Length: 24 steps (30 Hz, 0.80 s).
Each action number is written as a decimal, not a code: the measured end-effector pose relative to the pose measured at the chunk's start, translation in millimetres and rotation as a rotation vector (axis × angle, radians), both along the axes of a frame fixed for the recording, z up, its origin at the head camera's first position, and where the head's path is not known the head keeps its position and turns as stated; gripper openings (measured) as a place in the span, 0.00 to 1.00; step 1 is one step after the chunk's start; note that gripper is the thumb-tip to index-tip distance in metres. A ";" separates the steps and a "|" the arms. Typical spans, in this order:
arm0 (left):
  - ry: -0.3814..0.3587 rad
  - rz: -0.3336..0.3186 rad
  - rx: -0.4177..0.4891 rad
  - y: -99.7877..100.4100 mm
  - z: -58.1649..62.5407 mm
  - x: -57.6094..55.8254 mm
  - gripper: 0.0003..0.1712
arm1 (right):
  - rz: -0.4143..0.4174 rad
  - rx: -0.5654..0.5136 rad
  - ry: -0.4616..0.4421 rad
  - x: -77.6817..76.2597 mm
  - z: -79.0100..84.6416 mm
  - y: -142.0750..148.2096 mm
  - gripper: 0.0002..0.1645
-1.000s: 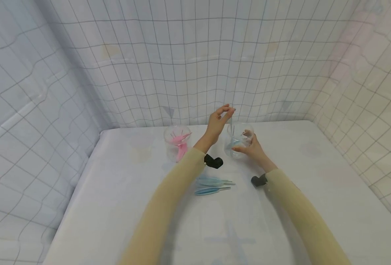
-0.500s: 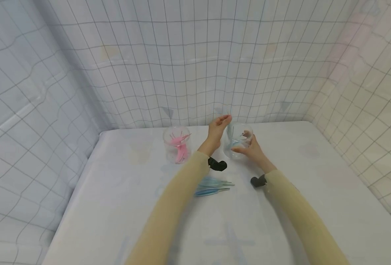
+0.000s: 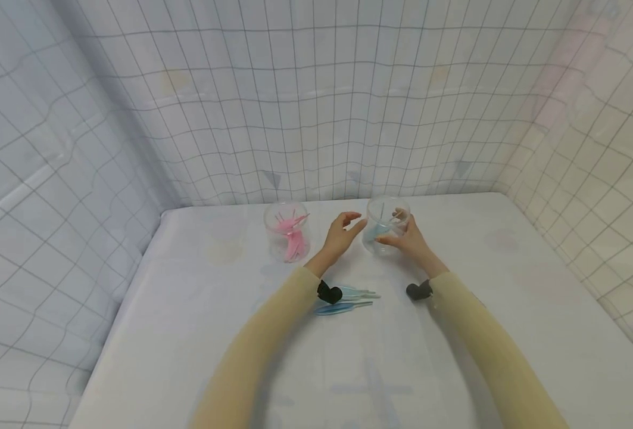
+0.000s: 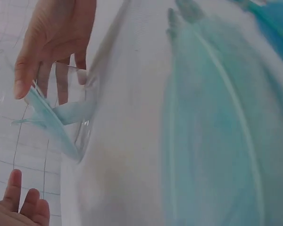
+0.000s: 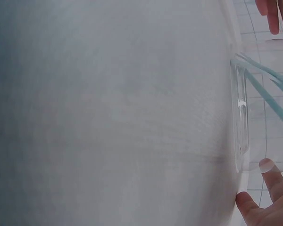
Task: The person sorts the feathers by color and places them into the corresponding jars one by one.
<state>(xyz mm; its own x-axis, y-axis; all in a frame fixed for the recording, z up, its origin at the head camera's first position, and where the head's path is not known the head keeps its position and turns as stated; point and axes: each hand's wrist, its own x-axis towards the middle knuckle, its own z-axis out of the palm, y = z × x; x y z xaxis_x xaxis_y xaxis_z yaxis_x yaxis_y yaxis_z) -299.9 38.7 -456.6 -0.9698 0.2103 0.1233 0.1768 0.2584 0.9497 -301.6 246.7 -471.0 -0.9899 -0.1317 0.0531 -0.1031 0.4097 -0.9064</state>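
My right hand [image 3: 415,245] grips a clear cup [image 3: 384,249] at the back of the table, its thumb and fingers round the wall. Inside the cup lean a few pale blue feathers [image 3: 379,231], their thin quills toward the rim. Just left of this cup is my left hand [image 3: 339,238], fingers apart and holding nothing. In the left wrist view, its relaxed fingers [image 4: 13,188] show at the lower left, below the cup [image 4: 88,106]. Several more blue feathers [image 3: 343,308] lie on the table by the left cuff, partly hidden by the wrist camera.
A second clear cup [image 3: 271,237], with several pink feathers [image 3: 295,244] in it, stands to the left. A white cloth covers the table [image 3: 187,333]. Grid-patterned curtains [image 3: 316,107] hang close behind and at both sides.
My left hand has lowered a pale blue feather into the right cup, let go of it and drawn back left and down. The right hand keeps its hold on the cup.
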 end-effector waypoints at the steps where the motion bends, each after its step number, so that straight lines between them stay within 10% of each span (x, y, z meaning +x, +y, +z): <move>1: 0.027 -0.013 -0.056 -0.8 -1.4 3.1 0.24 | 0.003 0.000 -0.002 -0.2 -0.1 0.2 0.61; 6: 0.187 -0.171 -0.382 -1.6 -4.0 21.2 0.13 | 0.009 -0.008 0.004 -0.4 0.1 0.4 0.60; 12: 0.214 -0.362 -0.663 0.0 -6.5 43.2 0.11 | 0.000 0.010 0.024 0.0 0.2 -0.2 0.56; 24: 0.217 -0.440 -0.828 -3.4 -8.4 60.4 0.12 | 0.007 0.000 0.016 -1.6 -1.7 0.5 0.58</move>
<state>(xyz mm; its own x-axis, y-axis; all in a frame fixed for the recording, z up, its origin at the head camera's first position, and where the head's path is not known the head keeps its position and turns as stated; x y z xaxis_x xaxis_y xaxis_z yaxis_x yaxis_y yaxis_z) -239.5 35.2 -464.9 -0.7570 0.6507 -0.0598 0.5684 0.7008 0.4310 -303.1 247.2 -472.7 -0.9880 -0.1383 0.0688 -0.1202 0.4090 -0.9046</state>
